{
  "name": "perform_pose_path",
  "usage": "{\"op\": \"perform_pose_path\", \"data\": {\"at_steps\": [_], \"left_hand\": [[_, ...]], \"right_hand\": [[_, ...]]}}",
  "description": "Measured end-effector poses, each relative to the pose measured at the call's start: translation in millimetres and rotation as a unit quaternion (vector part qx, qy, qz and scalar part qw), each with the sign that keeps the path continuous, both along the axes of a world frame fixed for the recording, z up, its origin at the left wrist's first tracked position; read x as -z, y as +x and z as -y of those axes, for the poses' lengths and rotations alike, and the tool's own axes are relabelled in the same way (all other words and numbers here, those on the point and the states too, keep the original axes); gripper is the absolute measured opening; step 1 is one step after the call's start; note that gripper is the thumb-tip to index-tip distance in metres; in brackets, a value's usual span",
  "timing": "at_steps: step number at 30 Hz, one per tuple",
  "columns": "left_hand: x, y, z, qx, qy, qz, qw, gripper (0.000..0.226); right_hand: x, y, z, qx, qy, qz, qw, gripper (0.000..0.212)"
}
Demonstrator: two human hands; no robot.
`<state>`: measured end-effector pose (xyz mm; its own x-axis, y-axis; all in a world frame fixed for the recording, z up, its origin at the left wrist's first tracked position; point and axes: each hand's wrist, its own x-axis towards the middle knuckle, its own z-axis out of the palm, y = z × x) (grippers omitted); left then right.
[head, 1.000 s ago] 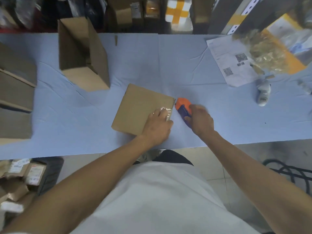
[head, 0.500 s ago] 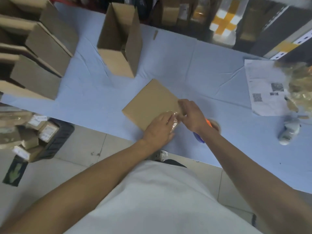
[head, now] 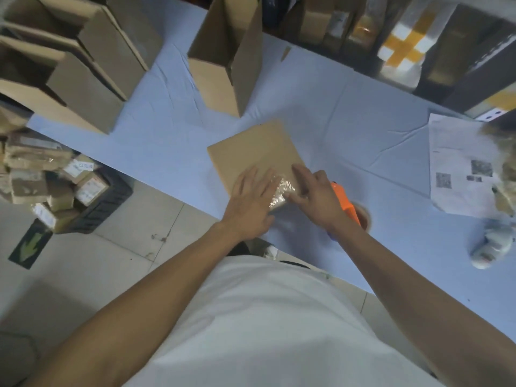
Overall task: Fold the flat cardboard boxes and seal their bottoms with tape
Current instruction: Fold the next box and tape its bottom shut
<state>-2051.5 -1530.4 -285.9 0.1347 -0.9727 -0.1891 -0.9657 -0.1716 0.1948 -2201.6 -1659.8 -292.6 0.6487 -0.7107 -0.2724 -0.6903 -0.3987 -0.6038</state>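
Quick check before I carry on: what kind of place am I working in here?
Most likely a parcel packing station in a small warehouse. Folded cardboard boxes stand along the blue-covered table, an orange tape dispenser lies beside it, and labelled parcels fill a floor crate.

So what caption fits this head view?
Both hands, left and right, press tape onto a box; dispenser alongside.

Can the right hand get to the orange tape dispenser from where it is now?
Probably yes. The orange tape dispenser lies on the blue table cover just beside and partly under the right hand, which rests open on the clear tape at the flat cardboard box corner. Nothing lies between them.
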Motion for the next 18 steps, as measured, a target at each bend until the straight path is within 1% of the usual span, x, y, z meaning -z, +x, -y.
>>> {"op": "perform_pose_path", "data": {"at_steps": [2, 3, 4, 5, 7, 8, 10, 12, 14, 15, 16, 18], "left_hand": [[-3.0, 11.1, -10.1, -0.071, 0.0, -0.013, 0.997, 0.092], [-4.7, 16.7, -17.4, -0.104, 0.001, -0.032, 0.994, 0.091], [-7.6, 22.0, -25.0, -0.123, -0.006, -0.063, 0.99, 0.088], [-12.2, 27.2, -31.2, -0.127, -0.027, -0.105, 0.986, 0.082], [-28.0, 37.0, -36.4, -0.119, -0.103, -0.194, 0.968, 0.063], [-37.4, 41.6, -36.0, -0.121, -0.137, -0.221, 0.958, 0.053], [-57.0, 50.3, -33.1, -0.126, -0.172, -0.256, 0.943, 0.042], [-74.0, 59.9, -30.9, -0.133, -0.16, -0.322, 0.924, 0.037], [-85.0, 66.3, -30.3, -0.149, -0.088, -0.369, 0.913, 0.035], [-86.8, 66.6, -29.2, -0.147, -0.059, -0.368, 0.916, 0.034], [-88.1, 64.9, -27.2, -0.136, -0.048, -0.35, 0.925, 0.033], [-91.0, 56.3, -21.8, -0.095, -0.071, -0.273, 0.955, 0.034]], "right_hand": [[-8.1, -5.0, -5.2, -0.029, 0.011, -0.007, 1.0, 0.088], [-12.2, -6.1, -6.7, -0.043, 0.002, -0.011, 0.999, 0.093], [-17.8, -5.8, -8.1, -0.047, -0.008, -0.004, 0.999, 0.093], [-25.3, -3.7, -8.8, -0.037, -0.012, 0.012, 0.999, 0.088], [-42.8, 5.0, -9.2, 0.0, -0.014, 0.042, 0.999, 0.076], [-52.5, 10.2, -8.7, 0.018, -0.016, 0.05, 0.998, 0.072], [-71.9, 18.1, -9.2, 0.042, -0.022, 0.056, 0.997, 0.067], [-87.8, 20.6, -10.5, 0.043, -0.047, 0.055, 0.996, 0.059], [-96.6, 20.1, -14.8, 0.026, -0.067, 0.058, 0.996, 0.042], [-98.2, 19.7, -18.3, 0.006, -0.062, 0.064, 0.996, 0.033], [-98.2, 19.7, -22.1, -0.026, -0.053, 0.067, 0.996, 0.029], [-95.8, 20.3, -26.2, -0.103, -0.035, 0.062, 0.992, 0.033]]}}
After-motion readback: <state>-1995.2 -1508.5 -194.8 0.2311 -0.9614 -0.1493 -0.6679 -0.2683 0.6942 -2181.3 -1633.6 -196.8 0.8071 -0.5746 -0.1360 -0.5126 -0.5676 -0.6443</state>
